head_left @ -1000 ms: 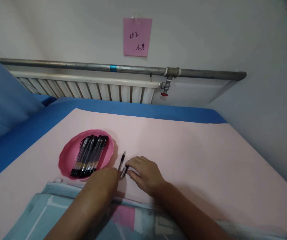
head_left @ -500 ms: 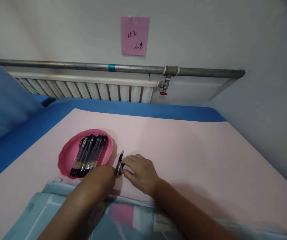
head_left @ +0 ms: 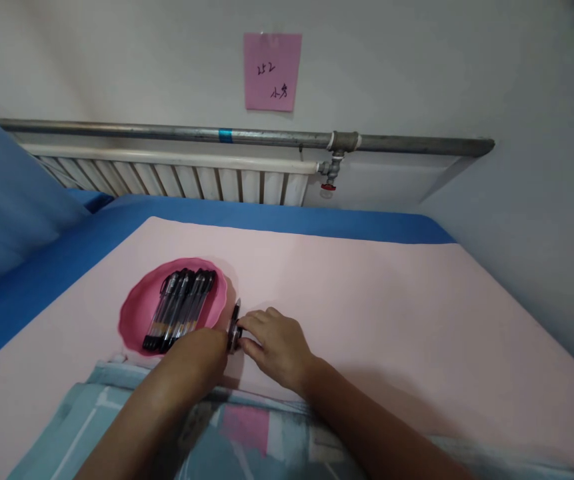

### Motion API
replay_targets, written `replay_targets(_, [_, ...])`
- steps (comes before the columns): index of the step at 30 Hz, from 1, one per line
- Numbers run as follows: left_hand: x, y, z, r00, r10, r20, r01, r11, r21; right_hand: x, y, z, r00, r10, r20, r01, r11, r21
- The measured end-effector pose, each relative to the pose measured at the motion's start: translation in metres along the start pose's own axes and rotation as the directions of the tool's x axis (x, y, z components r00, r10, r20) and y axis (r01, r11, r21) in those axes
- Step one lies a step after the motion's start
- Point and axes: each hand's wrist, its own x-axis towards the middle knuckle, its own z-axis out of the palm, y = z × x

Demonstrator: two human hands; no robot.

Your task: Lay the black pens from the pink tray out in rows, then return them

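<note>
A pen point(head_left: 235, 313) with a dark grip stands between my hands, its uncovered tip pointing away from me. My left hand point(head_left: 207, 350) is closed round its lower part, fingers mostly hidden behind the back of the hand. From the right, the thumb and fingertips of my right hand point(head_left: 275, 343) pinch at the pen's side. A small dark part shows at those fingertips; whether it is a cap is unclear. Just left of the hands is a pink scalloped dish point(head_left: 131, 317) holding several capped black pens point(head_left: 181, 307), lying side by side. My left wrist overlaps the dish's near rim.
The dish rests on a pale pink table cover point(head_left: 367, 293) over a blue surface point(head_left: 277, 217). Patterned teal cloth point(head_left: 201, 447) lies at the near edge. Behind are a radiator point(head_left: 167, 180), a metal pipe point(head_left: 167, 132), a red-handled valve point(head_left: 329, 187) and a pink note point(head_left: 273, 72).
The pen has tilted and shifted slightly left, and my right hand has moved a little left with it. Both hands stay on the pen. The dish of pens looks unchanged.
</note>
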Motion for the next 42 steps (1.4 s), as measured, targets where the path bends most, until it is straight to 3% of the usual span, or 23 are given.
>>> replay_targets(5, [-0.006,-0.003,-0.001,0.998,0.041,-0.036,-0.041,0.999,0.005,-0.001,0.0,-0.001,0.999,-0.012,-0.037,0.014,0.998,0.059])
replay_targets(8, [-0.015,-0.015,-0.005,0.986,0.084,-0.141,-0.104,0.985,-0.141,0.001,0.005,0.001,0.993,0.033,-0.113,-0.015,0.987,0.162])
replay_targets(10, [-0.019,-0.029,-0.009,0.966,-0.006,-0.258,-0.072,0.954,-0.29,0.002,0.009,0.003,0.98,0.107,-0.167,-0.062,0.966,0.251])
replay_targets(11, [-0.02,-0.038,-0.011,0.937,-0.108,-0.331,-0.02,0.933,-0.36,0.004,0.011,0.004,0.971,0.145,-0.191,-0.084,0.951,0.298])
replay_targets(13, [-0.02,-0.056,-0.015,0.803,-0.359,-0.476,0.114,0.876,-0.468,0.005,0.014,0.005,0.952,0.207,-0.226,-0.108,0.917,0.384])
replay_targets(15, [-0.016,-0.072,-0.016,0.666,-0.521,-0.534,0.256,0.832,-0.493,0.006,0.015,0.005,0.94,0.239,-0.244,-0.114,0.893,0.435])
replay_targets(16, [-0.013,-0.079,-0.016,0.643,-0.554,-0.529,0.315,0.821,-0.477,0.007,0.016,0.005,0.939,0.243,-0.245,-0.114,0.889,0.444])
replay_targets(19, [-0.003,-0.09,-0.013,0.68,-0.566,-0.466,0.39,0.817,-0.424,0.006,0.015,0.004,0.946,0.23,-0.229,-0.111,0.892,0.438])
replay_targets(29, [0.011,-0.092,-0.005,0.736,-0.542,-0.406,0.383,0.827,-0.411,0.003,0.017,0.003,0.967,0.175,-0.183,-0.081,0.898,0.432])
replay_targets(37, [0.012,-0.1,-0.001,0.717,-0.557,-0.42,0.341,0.805,-0.486,0.002,0.014,-0.002,0.973,0.162,-0.163,-0.074,0.892,0.446])
replay_targets(42, [0.017,-0.106,0.005,0.671,-0.593,-0.445,0.314,0.771,-0.554,0.002,0.016,0.001,0.973,0.158,-0.167,-0.069,0.892,0.446])
